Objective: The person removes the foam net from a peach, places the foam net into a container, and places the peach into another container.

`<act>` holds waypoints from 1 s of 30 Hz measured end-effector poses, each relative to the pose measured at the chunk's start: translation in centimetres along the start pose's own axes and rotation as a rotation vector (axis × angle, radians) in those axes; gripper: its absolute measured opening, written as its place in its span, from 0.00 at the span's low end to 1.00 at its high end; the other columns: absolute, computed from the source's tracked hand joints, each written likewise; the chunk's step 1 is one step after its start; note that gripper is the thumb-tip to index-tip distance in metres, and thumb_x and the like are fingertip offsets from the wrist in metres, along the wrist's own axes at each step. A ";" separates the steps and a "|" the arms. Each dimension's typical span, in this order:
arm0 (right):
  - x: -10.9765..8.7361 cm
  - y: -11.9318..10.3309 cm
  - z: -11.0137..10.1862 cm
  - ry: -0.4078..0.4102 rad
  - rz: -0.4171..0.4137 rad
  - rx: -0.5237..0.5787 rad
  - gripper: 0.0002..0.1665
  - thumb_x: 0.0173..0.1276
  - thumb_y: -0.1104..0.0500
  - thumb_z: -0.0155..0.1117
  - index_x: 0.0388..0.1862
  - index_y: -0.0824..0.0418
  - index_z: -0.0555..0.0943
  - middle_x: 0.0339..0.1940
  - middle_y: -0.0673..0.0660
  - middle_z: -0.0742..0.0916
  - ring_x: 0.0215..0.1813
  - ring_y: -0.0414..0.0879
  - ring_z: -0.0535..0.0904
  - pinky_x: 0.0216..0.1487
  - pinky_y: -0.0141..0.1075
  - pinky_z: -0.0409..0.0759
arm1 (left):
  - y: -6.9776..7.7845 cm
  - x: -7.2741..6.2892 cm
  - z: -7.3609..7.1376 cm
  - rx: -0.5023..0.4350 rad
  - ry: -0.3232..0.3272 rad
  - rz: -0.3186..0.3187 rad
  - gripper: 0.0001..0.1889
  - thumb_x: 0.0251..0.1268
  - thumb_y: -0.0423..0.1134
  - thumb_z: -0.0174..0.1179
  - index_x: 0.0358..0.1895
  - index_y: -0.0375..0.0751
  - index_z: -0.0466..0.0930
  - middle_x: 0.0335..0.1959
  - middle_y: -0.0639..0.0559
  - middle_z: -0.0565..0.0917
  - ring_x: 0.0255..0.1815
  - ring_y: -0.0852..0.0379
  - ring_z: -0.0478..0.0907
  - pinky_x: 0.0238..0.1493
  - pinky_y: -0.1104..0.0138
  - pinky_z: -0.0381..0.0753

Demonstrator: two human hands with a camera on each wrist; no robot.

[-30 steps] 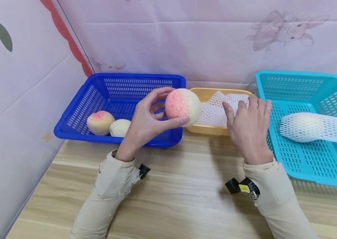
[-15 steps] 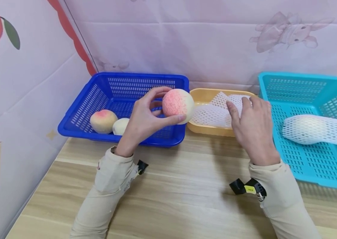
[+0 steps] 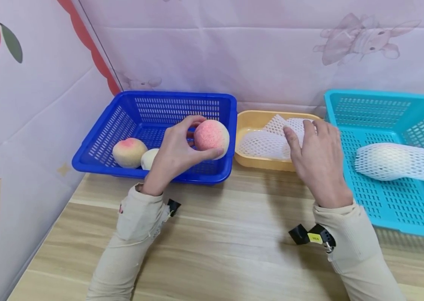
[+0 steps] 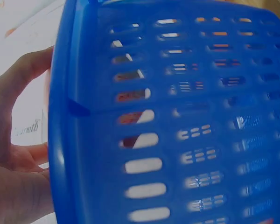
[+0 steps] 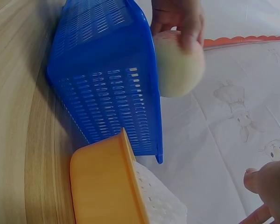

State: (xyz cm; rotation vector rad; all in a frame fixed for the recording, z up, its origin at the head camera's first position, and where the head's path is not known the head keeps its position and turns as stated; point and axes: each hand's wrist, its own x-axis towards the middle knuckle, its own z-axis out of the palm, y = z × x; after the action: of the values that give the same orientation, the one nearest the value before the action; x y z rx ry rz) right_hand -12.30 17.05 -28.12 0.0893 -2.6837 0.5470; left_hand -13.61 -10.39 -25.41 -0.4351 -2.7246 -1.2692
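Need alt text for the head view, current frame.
A person's left hand grips a pink-and-cream peach above a blue basket holding a blushed fruit and a partly hidden pale one. The right hand hangs over white foam nets in a yellow tray; a teal basket holds a net-wrapped fruit.

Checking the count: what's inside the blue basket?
A red-topped peach and, beside it, a pale fruit partly covered by the left hand. That hand and its held peach hide some of the basket floor; anything there can't be seen.
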 end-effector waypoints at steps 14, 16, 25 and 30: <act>-0.2 -2.5 0.5 -0.061 0.006 0.013 0.42 0.76 0.37 0.39 0.62 0.76 0.70 0.60 0.75 0.74 0.65 0.68 0.65 0.68 0.56 0.59 | -1.7 -0.5 -0.7 0.168 -0.044 -0.061 0.38 0.44 0.51 0.76 0.60 0.40 0.73 0.53 0.45 0.79 0.45 0.49 0.78 0.44 0.58 0.81; -0.4 -3.4 1.1 -0.076 -0.002 0.016 0.42 0.76 0.37 0.39 0.61 0.75 0.71 0.59 0.74 0.75 0.64 0.68 0.67 0.65 0.57 0.63 | -2.2 -0.6 -0.9 0.185 -0.038 -0.062 0.38 0.44 0.51 0.76 0.60 0.39 0.73 0.52 0.44 0.80 0.45 0.49 0.77 0.43 0.57 0.81; -1.1 -7.7 4.3 -0.086 -0.164 -0.117 0.32 0.75 0.41 0.47 0.30 0.70 0.75 0.28 0.66 0.80 0.33 0.61 0.75 0.33 0.48 0.76 | -3.2 -1.1 -1.4 0.239 -0.023 -0.054 0.38 0.44 0.50 0.76 0.59 0.37 0.73 0.50 0.42 0.81 0.46 0.46 0.77 0.43 0.55 0.80; -1.3 -9.3 5.2 -0.163 -0.145 -0.149 0.35 0.74 0.37 0.45 0.28 0.69 0.76 0.25 0.65 0.80 0.32 0.59 0.75 0.33 0.46 0.75 | -3.4 -1.2 -1.4 0.249 -0.016 -0.060 0.38 0.44 0.51 0.75 0.60 0.37 0.73 0.50 0.41 0.81 0.45 0.46 0.78 0.43 0.55 0.81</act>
State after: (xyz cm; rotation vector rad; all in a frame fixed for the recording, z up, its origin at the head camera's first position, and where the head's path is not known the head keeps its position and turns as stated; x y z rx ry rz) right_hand -11.77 6.48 -29.66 0.2961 -2.8370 0.3063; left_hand -13.49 -13.80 -27.24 -0.3404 -2.8781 -0.9225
